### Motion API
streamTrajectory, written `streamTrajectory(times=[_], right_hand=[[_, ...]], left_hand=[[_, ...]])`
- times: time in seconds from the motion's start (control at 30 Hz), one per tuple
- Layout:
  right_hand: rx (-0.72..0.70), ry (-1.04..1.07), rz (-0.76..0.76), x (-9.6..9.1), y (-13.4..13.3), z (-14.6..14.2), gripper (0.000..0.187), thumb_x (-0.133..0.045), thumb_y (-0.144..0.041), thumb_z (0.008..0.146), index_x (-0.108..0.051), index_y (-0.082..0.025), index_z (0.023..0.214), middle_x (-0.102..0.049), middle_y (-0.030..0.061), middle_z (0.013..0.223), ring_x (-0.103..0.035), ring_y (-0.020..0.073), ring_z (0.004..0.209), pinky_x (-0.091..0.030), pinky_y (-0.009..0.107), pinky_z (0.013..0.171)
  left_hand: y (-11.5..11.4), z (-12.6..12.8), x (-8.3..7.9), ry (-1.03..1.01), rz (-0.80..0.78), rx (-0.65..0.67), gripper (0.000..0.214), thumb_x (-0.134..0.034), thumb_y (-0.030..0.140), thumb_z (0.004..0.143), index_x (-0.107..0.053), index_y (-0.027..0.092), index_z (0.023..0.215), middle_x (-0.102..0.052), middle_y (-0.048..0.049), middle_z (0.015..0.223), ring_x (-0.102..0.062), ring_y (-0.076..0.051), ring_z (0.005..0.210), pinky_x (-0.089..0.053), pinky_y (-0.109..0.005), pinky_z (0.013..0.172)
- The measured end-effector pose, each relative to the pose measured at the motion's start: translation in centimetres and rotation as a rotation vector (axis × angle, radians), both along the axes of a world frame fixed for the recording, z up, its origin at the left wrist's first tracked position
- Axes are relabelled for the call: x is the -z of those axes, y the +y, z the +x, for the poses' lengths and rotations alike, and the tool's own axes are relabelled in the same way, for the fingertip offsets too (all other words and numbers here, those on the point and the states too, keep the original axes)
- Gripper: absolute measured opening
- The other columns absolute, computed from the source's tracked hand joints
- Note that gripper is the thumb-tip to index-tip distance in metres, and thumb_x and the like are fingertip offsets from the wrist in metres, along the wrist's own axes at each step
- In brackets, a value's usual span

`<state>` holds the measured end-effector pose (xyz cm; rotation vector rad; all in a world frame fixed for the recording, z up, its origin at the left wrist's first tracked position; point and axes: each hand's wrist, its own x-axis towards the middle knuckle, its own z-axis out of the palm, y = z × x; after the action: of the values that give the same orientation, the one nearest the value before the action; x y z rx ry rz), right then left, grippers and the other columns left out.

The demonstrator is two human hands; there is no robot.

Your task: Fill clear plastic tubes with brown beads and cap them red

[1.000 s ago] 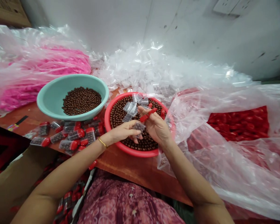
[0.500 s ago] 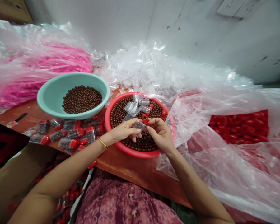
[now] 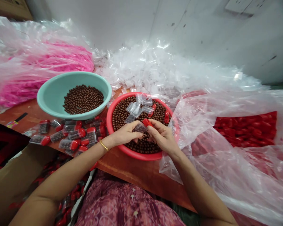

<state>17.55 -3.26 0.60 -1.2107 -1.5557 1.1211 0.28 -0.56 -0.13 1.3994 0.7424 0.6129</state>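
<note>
Over the red basin (image 3: pixel 110 121) of brown balls (image 3: pixel 141 146), my two hands meet. My left hand (image 3: pixel 126 133) is closed on a small clear plastic container (image 3: pixel 140 127) with dark balls inside. My right hand (image 3: pixel 162 135) pinches a red cap (image 3: pixel 147 122) at the container's open end; whether it is fully seated I cannot tell. Several empty clear containers (image 3: pixel 134 108) lie on the balls behind my hands, with loose red caps (image 3: pixel 166 116) near the right rim.
Filled red-capped containers (image 3: pixel 77 134) lie left of the basin, below a teal basin (image 3: pixel 47 97) of brown balls (image 3: pixel 82 99). A clear bag of red caps (image 3: pixel 246 128) is at right, clear containers (image 3: pixel 155 69) are heaped behind, and pink pieces (image 3: pixel 61 59) fill a bag. A carton (image 3: pixel 21 175) stands below.
The red cap, which was held apart with its opening showing, is now turned and brought against the container's end. My hands have come closer together.
</note>
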Motion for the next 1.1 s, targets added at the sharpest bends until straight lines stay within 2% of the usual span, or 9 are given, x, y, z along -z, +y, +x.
streamTrajectory(times=[0.13,0.2,0.3,0.57,0.73,0.83,0.93,1.03,1.1], right_hand=[[-0.075,-0.219,0.096,-0.4,-0.2,0.0,0.038,-0.042,-0.04,0.092,-0.063,-0.021,0.117,-0.069,0.0012,0.085,-0.066,0.0165,0.084,-0.056,0.029,0.074],[-0.066,-0.299,0.152,-0.4,-0.3,0.2,0.041,-0.041,-0.039,0.092,-0.06,-0.02,0.123,-0.07,0.0032,0.104,-0.064,0.0196,0.102,-0.052,0.034,0.091],[-0.048,-0.386,0.208,-0.1,-0.3,0.3,0.043,-0.041,-0.038,0.092,-0.056,-0.021,0.129,-0.063,0.0038,0.125,-0.06,0.021,0.113,-0.046,0.036,0.1],[-0.048,-0.41,0.217,0.2,-0.4,-1.5,0.048,-0.032,-0.036,0.095,-0.05,-0.017,0.134,-0.065,0.0065,0.121,-0.065,0.0199,0.104,-0.051,0.035,0.092],[-0.022,-0.599,0.221,-1.7,1.4,-0.2,0.05,-0.033,-0.051,0.092,-0.07,-0.022,0.11,-0.074,0.0048,0.083,-0.069,0.0213,0.079,-0.053,0.032,0.072],[0.16,-0.482,0.276,-2.2,2.5,-0.5,0.062,-0.028,-0.06,0.09,-0.074,-0.018,0.089,-0.067,0.0053,0.064,-0.064,0.018,0.063,-0.049,0.03,0.062],[0.179,-0.174,0.164,-1.3,3.2,-2.2,0.073,-0.016,-0.065,0.09,-0.07,-0.016,0.099,-0.064,0.0052,0.068,-0.061,0.016,0.063,-0.048,0.03,0.06],[0.129,-0.032,0.05,-0.1,3.6,-3.6,0.077,-0.01,-0.066,0.088,-0.058,-0.017,0.121,-0.066,0.0079,0.096,-0.062,0.0179,0.091,-0.049,0.035,0.083],[0.09,-0.038,0.029,0.3,3.5,-3.8,0.075,-0.013,-0.067,0.088,-0.049,-0.019,0.132,-0.062,0.0085,0.115,-0.055,0.0189,0.112,-0.04,0.038,0.101]], left_hand=[[0.1,0.0,0.2,0.062,0.186,-0.043,0.026,-0.059,0.026,0.073,-0.054,0.013,0.096,-0.056,0.0003,0.083,-0.052,-0.011,0.072,-0.046,-0.026,0.069],[0.1,0.0,0.5,0.079,0.265,-0.064,0.025,-0.06,0.026,0.074,-0.056,0.012,0.094,-0.059,-0.0017,0.087,-0.054,-0.014,0.08,-0.046,-0.029,0.077],[0.1,0.1,0.7,0.091,0.304,-0.087,0.024,-0.06,0.028,0.074,-0.057,0.013,0.092,-0.061,-0.0024,0.086,-0.054,-0.015,0.08,-0.046,-0.03,0.077],[-0.1,0.2,0.5,0.056,0.241,-0.183,0.016,-0.059,0.027,0.069,-0.05,0.014,0.075,-0.048,0.0043,0.065,-0.042,-0.008,0.06,-0.037,-0.022,0.057],[-0.1,0.5,-0.1,0.126,0.251,-0.232,0.015,-0.06,0.026,0.066,-0.051,0.015,0.071,-0.049,0.0049,0.062,-0.043,-0.008,0.059,-0.036,-0.021,0.057],[-0.3,0.5,-0.5,0.33,0.353,-0.184,0.013,-0.06,0.025,0.063,-0.053,0.016,0.068,-0.05,0.0047,0.06,-0.044,-0.009,0.056,-0.033,-0.022,0.054],[-0.7,0.5,-0.9,0.498,0.479,-0.104,0.015,-0.059,0.03,0.065,-0.058,0.015,0.07,-0.054,0.0026,0.06,-0.046,-0.011,0.054,-0.032,-0.023,0.051],[-1.0,0.5,-1.2,0.59,0.576,-0.062,0.017,-0.058,0.03,0.068,-0.061,0.015,0.073,-0.06,-0.0005,0.064,-0.052,-0.013,0.056,-0.035,-0.023,0.052],[-1.1,0.5,-1.3,0.65,0.625,-0.022,0.017,-0.058,0.029,0.068,-0.063,0.014,0.076,-0.064,-0.0029,0.067,-0.056,-0.015,0.058,-0.039,-0.024,0.054]])
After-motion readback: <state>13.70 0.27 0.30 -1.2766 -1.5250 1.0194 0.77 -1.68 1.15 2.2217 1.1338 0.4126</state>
